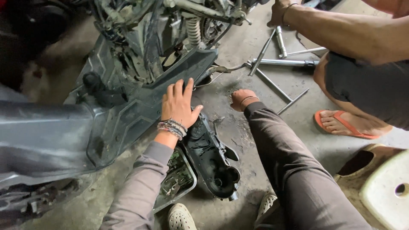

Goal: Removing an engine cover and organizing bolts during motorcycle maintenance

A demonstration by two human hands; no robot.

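My left hand (178, 104) lies flat, fingers spread, on the dark plastic floor panel (128, 115) of a partly stripped scooter. It wears beaded bracelets at the wrist. My right hand (242, 99) rests as a closed fist on the stained concrete floor just right of the panel, and nothing shows in it. A black engine cover (211, 157) lies on the floor between my arms, below my left hand. Beside it stands a metal tray (178, 179) with small parts.
Another person squats at the right, one hand (279, 12) on a long T-handle wrench (260, 53), foot in an orange sandal (345, 123). More long wrenches (283, 62) lie on the floor. A white stool (385, 191) stands at lower right. The exposed frame and spring (194, 30) are at top.
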